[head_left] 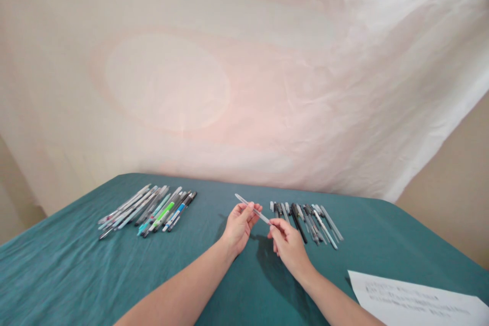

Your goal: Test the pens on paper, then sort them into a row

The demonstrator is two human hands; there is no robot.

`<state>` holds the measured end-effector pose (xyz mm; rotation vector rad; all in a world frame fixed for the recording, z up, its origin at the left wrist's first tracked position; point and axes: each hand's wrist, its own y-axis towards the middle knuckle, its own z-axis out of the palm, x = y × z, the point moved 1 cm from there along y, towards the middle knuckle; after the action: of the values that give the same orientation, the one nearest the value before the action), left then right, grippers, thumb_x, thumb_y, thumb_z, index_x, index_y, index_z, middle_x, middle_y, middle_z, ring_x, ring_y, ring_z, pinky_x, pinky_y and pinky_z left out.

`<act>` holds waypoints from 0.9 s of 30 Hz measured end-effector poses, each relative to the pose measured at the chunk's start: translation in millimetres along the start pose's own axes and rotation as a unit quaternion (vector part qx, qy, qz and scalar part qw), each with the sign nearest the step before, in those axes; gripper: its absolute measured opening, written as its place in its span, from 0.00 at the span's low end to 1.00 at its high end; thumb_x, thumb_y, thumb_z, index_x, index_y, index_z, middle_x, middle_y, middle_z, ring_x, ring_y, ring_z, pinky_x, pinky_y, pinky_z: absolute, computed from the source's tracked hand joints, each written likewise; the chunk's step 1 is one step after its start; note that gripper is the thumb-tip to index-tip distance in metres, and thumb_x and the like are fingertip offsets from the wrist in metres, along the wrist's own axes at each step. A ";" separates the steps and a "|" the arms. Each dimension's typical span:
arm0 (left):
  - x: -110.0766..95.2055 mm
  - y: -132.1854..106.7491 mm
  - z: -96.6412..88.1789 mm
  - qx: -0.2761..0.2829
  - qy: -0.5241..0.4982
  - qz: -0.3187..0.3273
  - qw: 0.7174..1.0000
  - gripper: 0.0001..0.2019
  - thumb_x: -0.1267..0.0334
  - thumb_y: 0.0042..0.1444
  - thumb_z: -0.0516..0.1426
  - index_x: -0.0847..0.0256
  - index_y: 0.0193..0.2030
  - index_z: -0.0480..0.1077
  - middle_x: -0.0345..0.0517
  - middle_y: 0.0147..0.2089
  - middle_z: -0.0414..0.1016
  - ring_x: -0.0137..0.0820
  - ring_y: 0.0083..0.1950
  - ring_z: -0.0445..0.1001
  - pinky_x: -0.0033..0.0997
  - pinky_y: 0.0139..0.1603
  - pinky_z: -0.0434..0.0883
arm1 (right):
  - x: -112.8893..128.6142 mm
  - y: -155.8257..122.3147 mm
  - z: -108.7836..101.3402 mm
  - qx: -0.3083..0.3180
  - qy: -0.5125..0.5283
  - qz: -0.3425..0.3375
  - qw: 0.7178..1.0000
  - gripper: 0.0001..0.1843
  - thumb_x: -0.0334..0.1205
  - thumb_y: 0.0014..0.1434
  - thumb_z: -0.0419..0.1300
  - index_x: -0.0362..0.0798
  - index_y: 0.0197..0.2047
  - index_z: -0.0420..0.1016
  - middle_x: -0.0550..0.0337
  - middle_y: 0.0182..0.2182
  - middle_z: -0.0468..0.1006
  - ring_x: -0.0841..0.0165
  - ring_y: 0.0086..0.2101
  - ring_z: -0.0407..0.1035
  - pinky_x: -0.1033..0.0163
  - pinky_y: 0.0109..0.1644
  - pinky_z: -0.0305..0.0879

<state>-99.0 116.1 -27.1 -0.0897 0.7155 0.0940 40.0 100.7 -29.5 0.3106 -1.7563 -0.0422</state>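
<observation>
A slim, pale translucent pen (261,215) is held slantwise above the middle of the table, its far end pointing up and left. My left hand (240,225) pinches it near the middle between thumb and fingers. My right hand (287,244) grips its lower right end, with the tip hidden by the fingers. Just beyond my right hand lies a group of pens (311,220), mostly black, grey and clear. Farther off to the left of my left hand is a larger spread of pens (148,209), with white, grey, green, blue and black barrels.
A dark green cloth (95,280) covers the table. At the front right lies a white sheet of paper (416,295) with blurred handwriting. Behind the table's far edge hangs a pale, creased sheet (244,86).
</observation>
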 end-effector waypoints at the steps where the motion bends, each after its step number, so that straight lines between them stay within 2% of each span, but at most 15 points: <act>1: -0.1 -0.2 0.1 0.000 -0.001 0.000 1.000 0.11 0.67 0.46 0.61 0.62 0.28 0.59 0.45 0.34 0.74 0.29 0.40 0.74 0.26 0.42 0.70 | -0.4 0.1 0.1 -0.001 -0.002 0.002 1.000 0.18 0.50 0.54 0.51 0.44 0.39 0.68 0.62 0.22 0.71 0.75 0.14 0.61 0.70 0.15 0.57; 9: -1.6 -0.7 0.5 -0.005 -0.004 0.007 1.000 0.10 0.67 0.46 0.61 0.62 0.28 0.60 0.45 0.34 0.75 0.29 0.39 0.74 0.26 0.41 0.71 | 1.6 -1.3 0.3 0.012 -0.026 -0.020 0.999 0.16 0.50 0.55 0.49 0.45 0.33 0.67 0.64 0.20 0.69 0.76 0.14 0.60 0.71 0.16 0.56; 14: -10.7 9.1 -5.3 -0.047 -0.009 0.033 0.998 0.07 0.68 0.48 0.59 0.63 0.30 0.62 0.46 0.33 0.75 0.29 0.37 0.75 0.25 0.38 0.72 | 2.8 -2.2 -1.2 0.019 -0.039 -0.026 0.999 0.16 0.50 0.55 0.50 0.46 0.31 0.67 0.64 0.20 0.69 0.75 0.15 0.61 0.71 0.17 0.55; 18: -31.1 22.8 -13.0 -0.090 -0.028 0.065 0.993 0.06 0.69 0.49 0.58 0.64 0.32 0.64 0.47 0.33 0.75 0.29 0.36 0.75 0.25 0.36 0.72 | 4.0 -2.9 -1.6 0.018 -0.041 -0.027 0.999 0.15 0.50 0.55 0.50 0.46 0.31 0.67 0.63 0.21 0.69 0.75 0.15 0.61 0.70 0.18 0.56; 22: -62.6 35.6 -23.0 -0.159 -0.061 0.111 0.979 0.03 0.71 0.51 0.57 0.65 0.31 0.64 0.48 0.32 0.74 0.28 0.35 0.75 0.24 0.34 0.72 | 5.0 -3.2 -2.0 0.021 -0.046 -0.027 0.998 0.15 0.49 0.55 0.50 0.46 0.31 0.67 0.63 0.21 0.69 0.74 0.16 0.62 0.69 0.18 0.57; 25: -81.2 41.8 -31.1 -0.206 -0.069 0.129 0.968 0.03 0.69 0.54 0.54 0.64 0.29 0.64 0.43 0.27 0.72 0.23 0.31 0.74 0.21 0.33 0.71 | 4.9 -2.8 -2.0 0.016 -0.044 -0.030 0.998 0.15 0.49 0.55 0.50 0.46 0.31 0.67 0.63 0.21 0.69 0.74 0.16 0.62 0.69 0.18 0.57; 27: -84.7 43.1 -35.0 -0.227 -0.062 0.128 0.963 0.05 0.68 0.54 0.54 0.64 0.29 0.63 0.38 0.24 0.70 0.20 0.26 0.72 0.17 0.30 0.70 | 4.5 -2.2 -2.0 0.007 -0.040 -0.031 0.999 0.15 0.50 0.55 0.50 0.46 0.31 0.67 0.63 0.21 0.69 0.74 0.16 0.62 0.69 0.18 0.57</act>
<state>-190.4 150.1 0.2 -0.4271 0.5667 0.5078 41.6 97.9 -25.2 0.3794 -1.8275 -0.0880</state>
